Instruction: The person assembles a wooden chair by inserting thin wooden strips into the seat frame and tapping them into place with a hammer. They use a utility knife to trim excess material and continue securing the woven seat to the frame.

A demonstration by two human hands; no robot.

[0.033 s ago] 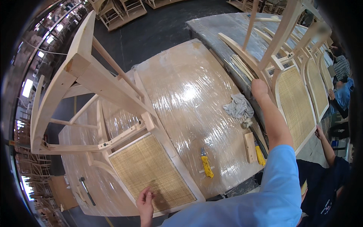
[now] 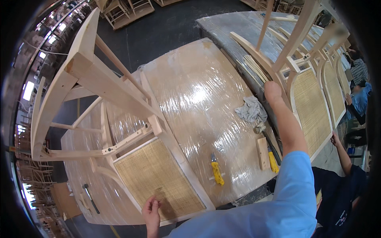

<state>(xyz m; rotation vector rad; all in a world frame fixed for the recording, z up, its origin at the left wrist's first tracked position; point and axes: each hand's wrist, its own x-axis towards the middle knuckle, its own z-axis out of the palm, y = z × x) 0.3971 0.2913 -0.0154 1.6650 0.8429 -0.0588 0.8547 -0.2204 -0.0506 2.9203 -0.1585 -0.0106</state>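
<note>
My right hand (image 2: 273,92) reaches to the dark edge of the far right table, closed at the near end of a bundle of thin pale strips (image 2: 254,68); its fingertips are partly hidden. Near the front, my left hand (image 2: 151,212) hovers at the edge of a woven cane panel (image 2: 154,174), fingers curled and thumb against them. Whether something small is pinched there I cannot make out. The panel is set in the back of a pale wooden chair (image 2: 113,89), which lies tipped on the table with its legs up.
On the plastic-covered table (image 2: 190,71) lie yellow-handled pliers (image 2: 217,173), a grey rag (image 2: 253,110), a wooden block (image 2: 262,154), another yellow-handled tool (image 2: 273,162) and a hammer (image 2: 91,198). More cane-backed chairs (image 2: 311,107) line the right table. Co-workers' arms (image 2: 344,156) show at the right.
</note>
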